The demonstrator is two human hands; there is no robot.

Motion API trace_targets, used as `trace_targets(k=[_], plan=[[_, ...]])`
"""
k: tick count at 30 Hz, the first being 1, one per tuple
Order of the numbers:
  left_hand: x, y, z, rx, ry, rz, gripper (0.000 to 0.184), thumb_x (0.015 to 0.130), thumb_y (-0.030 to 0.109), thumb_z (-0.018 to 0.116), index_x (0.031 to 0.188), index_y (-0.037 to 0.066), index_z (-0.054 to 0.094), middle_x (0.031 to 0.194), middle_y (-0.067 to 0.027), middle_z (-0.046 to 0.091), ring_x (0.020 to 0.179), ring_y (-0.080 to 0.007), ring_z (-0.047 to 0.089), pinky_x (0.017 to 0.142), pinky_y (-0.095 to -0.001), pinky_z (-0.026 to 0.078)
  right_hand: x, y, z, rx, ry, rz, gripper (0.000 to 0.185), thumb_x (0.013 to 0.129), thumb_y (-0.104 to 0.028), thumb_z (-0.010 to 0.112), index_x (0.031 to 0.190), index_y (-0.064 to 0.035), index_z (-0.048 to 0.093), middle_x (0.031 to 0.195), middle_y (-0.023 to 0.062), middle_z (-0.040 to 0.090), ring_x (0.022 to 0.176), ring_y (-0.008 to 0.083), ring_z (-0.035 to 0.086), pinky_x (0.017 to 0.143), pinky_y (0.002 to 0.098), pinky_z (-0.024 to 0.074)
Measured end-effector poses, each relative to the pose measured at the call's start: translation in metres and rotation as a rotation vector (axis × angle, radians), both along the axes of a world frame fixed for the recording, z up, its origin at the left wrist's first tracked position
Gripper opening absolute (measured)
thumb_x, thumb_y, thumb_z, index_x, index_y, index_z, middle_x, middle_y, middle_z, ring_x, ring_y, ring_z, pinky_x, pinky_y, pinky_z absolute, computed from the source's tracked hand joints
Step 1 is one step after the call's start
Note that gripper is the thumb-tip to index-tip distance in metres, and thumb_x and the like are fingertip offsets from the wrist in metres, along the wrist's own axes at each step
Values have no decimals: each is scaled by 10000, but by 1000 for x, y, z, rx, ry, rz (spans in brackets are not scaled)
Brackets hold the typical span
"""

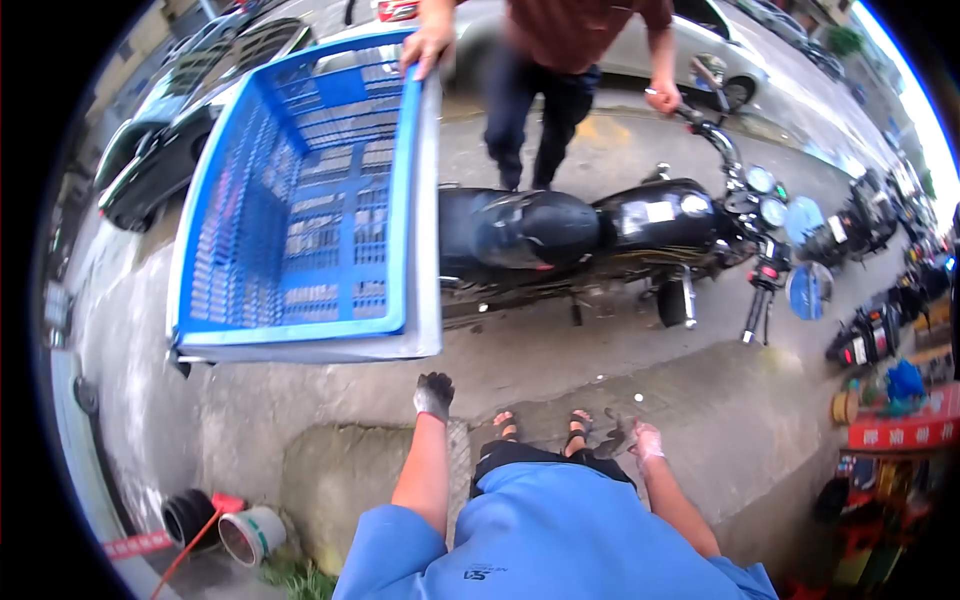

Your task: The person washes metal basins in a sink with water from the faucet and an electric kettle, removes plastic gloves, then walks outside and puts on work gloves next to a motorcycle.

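A large blue plastic crate (402, 200) is mounted at the rear of a black motorcycle (550, 228). My left hand (434, 396), in a dirty white and black glove, is just below the crate's near edge without touching it; its fingers look curled and nothing shows in them. My right hand (647, 440) hangs low beside my right leg, near my sandals; its fingers are small and hard to make out. Across the motorcycle another person (585, 30) rests one hand on the crate's far corner and has the other on the handlebar.
Parked cars (160, 165) stand behind the crate. More motorbikes (872, 335) line the right side, near a red sign (905, 432). At the lower left are a white bucket (252, 537), a red-handled tool (190, 550) and black tires (183, 515).
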State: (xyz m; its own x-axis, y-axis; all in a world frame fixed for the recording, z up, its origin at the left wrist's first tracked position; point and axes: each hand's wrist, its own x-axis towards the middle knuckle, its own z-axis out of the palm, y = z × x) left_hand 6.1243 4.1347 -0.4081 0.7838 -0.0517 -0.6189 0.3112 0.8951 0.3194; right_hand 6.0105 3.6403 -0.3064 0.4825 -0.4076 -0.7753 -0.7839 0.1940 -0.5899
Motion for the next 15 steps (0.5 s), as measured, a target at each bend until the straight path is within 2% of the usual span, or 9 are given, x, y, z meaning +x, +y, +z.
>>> trace_targets(k=[2,3,5,6,10,11,12,14,15], plan=[[13,2,34,193,238,181,500,913,501,273,1026,81,520,1088,-80,541,968,-242,498,748,-372,407,11,6,-18,47,-28,-90,106,773,-142,482,748,-80,564,742,86,575,672,257,600,526,412,496],[22,6,45,201,234,190,500,913,501,273,1026,81,520,1088,-80,541,968,-242,498,748,-372,407,19,15,-20,33,-2,-144,127,785,-152,472,757,-77,571,754,94,574,670,256,594,516,413,474],[27,20,60,257,304,281,586,914,521,234,1217,60,433,1243,-109,469,1053,-264,486,779,-387,407,31,40,-15,24,-14,-98,125,785,-144,467,766,-80,572,765,95,574,678,253,594,516,408,468],[27,25,59,280,265,269,613,913,525,235,1308,70,343,1290,-111,439,1091,-268,473,789,-379,406,33,47,-13,4,-22,-53,124,784,-137,462,776,-82,572,775,96,574,685,249,595,515,403,463],[38,51,62,232,144,280,515,903,491,310,1225,116,453,1229,-56,495,1046,-203,502,762,-352,409,55,77,-25,147,-63,-65,113,795,-116,456,805,-95,567,782,78,569,697,245,593,530,387,462],[42,52,67,208,114,322,481,885,473,350,1212,143,477,1210,-32,512,1060,-190,504,824,-372,419,65,84,-20,138,-57,-36,104,792,-117,474,803,-99,577,775,61,562,689,229,588,526,373,460],[45,51,75,211,113,326,481,885,473,350,1212,143,477,1210,-32,512,1060,-190,504,824,-372,419,76,91,-13,142,-58,-32,104,792,-117,474,803,-99,577,775,61,562,689,229,588,526,373,460],[50,49,87,171,-32,306,588,879,530,324,1337,162,338,1369,-44,367,1243,-252,364,996,-406,339,100,105,-1,141,-134,116,106,783,-119,490,811,-103,591,767,45,564,691,195,574,550,349,456],[49,58,68,165,-104,303,576,897,488,321,1357,141,306,1410,-54,294,1279,-241,305,1042,-409,271,111,110,-3,154,-126,119,125,787,-79,478,822,-82,598,760,41,571,697,169,557,586,322,453]])
